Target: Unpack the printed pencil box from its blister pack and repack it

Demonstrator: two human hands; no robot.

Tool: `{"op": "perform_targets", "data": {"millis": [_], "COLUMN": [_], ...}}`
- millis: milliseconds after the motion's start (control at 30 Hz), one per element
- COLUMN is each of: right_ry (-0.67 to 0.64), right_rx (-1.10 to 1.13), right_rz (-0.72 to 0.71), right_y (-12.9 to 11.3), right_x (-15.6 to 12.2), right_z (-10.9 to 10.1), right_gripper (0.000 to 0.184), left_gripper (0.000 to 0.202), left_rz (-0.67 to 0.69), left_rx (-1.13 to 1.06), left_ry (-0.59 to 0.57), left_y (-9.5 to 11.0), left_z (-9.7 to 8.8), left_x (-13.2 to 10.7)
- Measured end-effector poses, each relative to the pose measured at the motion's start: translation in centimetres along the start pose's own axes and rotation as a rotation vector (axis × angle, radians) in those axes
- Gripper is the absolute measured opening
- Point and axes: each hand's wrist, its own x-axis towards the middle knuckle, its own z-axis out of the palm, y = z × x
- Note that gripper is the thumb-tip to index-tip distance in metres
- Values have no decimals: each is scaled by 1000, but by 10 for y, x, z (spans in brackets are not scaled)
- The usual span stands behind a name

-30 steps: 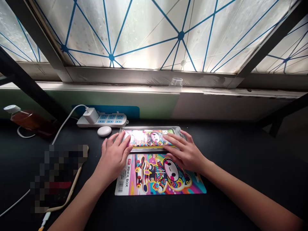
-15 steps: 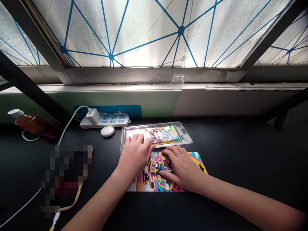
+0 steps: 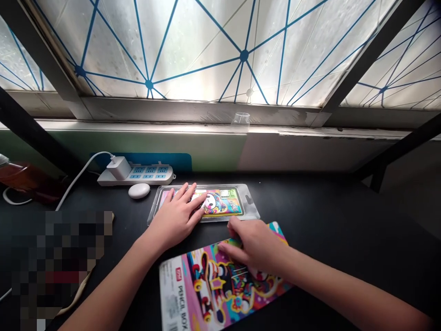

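My left hand [image 3: 175,216] lies with its fingers spread over a clear plastic blister tray [image 3: 250,207]. Inside the tray is a colourful cartoon-print pencil box [image 3: 225,204], partly covered by those fingers. Nearer to me, my right hand [image 3: 260,243] grips a bright printed backing card [image 3: 210,285] at its far edge, the thumb on its face and the fingers curled. The card reads "PENCIL BOX" along its white left end and sits at a slant, apart from the tray. Its upper right part is hidden by my right hand.
Behind the tray are a white power strip [image 3: 151,174] with a charger [image 3: 119,168] and a white oval case [image 3: 139,191]. To the left lie a bottle of reddish drink [image 3: 31,181] and a blurred-out device [image 3: 65,266]. A clear cup [image 3: 241,120] stands on the windowsill.
My right hand has swung the backing card into a slant, its left end coming towards me. My left hand has left the card and spread out on the tray. The view has shifted slightly right.
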Motion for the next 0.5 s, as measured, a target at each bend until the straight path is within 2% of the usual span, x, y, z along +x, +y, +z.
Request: {"op": "perform_targets", "data": {"millis": [100, 200, 233, 367, 500], "right_ry": [-84, -248, -256, -333, -360], "right_rx": [29, 181, 230, 291, 307], "right_rz": [101, 242, 276, 409, 455], "right_y": [31, 84, 104, 162, 181], "right_x": [5, 12, 14, 14, 9], "right_z": [-35, -62, -67, -73, -74], "right_gripper": [34, 48, 53, 61, 57], "left_gripper": [39, 29, 27, 26, 28], "left_rz": [-17, -14, -8, -5, -12], "left_rx": [-31, -40, -46, -57, -29], "left_ry": [23, 75, 85, 41, -9], "left_y": [3, 13, 17, 27, 31], "left_z": [-5, -4, -3, 0, -1], "left_x": [-2, -3, -3, -7, -10]}}
